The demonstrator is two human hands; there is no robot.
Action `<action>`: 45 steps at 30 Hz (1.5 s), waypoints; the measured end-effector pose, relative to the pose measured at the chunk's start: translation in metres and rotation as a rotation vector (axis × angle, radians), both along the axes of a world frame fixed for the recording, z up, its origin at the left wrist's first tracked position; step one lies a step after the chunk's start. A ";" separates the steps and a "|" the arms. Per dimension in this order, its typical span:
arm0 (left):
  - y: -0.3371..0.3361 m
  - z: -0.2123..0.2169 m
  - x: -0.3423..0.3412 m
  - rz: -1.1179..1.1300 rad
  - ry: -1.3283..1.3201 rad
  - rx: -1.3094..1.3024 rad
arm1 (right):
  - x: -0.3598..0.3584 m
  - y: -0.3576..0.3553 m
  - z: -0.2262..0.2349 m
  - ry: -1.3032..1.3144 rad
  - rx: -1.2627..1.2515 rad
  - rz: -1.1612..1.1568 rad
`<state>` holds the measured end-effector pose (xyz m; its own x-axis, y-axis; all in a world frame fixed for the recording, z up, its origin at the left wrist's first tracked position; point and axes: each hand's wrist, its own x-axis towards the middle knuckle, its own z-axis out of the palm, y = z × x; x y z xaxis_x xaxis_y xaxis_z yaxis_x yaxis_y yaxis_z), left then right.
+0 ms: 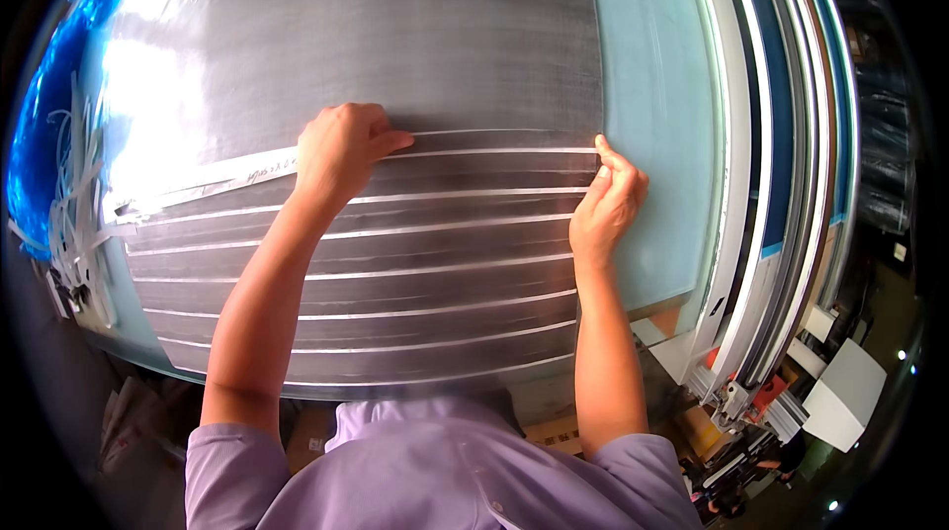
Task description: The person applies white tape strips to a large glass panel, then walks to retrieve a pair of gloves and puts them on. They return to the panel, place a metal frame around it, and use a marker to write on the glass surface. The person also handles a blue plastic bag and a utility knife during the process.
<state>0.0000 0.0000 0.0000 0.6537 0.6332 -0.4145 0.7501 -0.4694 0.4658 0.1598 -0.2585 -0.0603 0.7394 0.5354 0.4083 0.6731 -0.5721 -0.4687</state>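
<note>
A glossy dark grey sheet [445, 45] lies over a pale blue-green tabletop [657, 134]. Several thin white strips [435, 223] cross its near part from side to side. My left hand [341, 149] is closed, with thumb and fingers pinched on a white strip [232, 174] at the sheet's middle. The strip's wider, written-on part slants down to the left from that hand. At the sheet's right edge my right hand [608, 204] has curled fingers, its index fingertip at the right end of the white strip. What lies under its fingers is partly hidden.
Crumpled blue plastic film [49, 115] and a tangle of loose white strips [84, 194] sit at the left edge. Long white and blue profiles [781, 134] run along the right. A white box-like piece [845, 392] stands below them at the lower right.
</note>
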 end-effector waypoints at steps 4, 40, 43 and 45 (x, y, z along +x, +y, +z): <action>0.004 0.002 0.003 -0.047 0.040 0.025 | -0.003 0.005 0.000 0.011 0.012 -0.007; 0.012 0.000 0.008 -0.116 0.092 0.101 | 0.032 0.125 -0.006 -0.167 -0.304 0.079; 0.012 -0.008 0.004 -0.129 0.078 0.127 | 0.063 0.092 -0.011 -0.143 -0.318 -0.027; 0.012 -0.010 0.002 -0.128 0.076 0.147 | 0.063 0.090 -0.013 -0.125 -0.292 -0.019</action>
<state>0.0020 0.0118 -0.0103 0.7030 0.6042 -0.3750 0.7103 -0.6222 0.3291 0.2225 -0.1681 -0.0733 0.7042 0.6299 0.3278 0.7030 -0.6834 -0.1970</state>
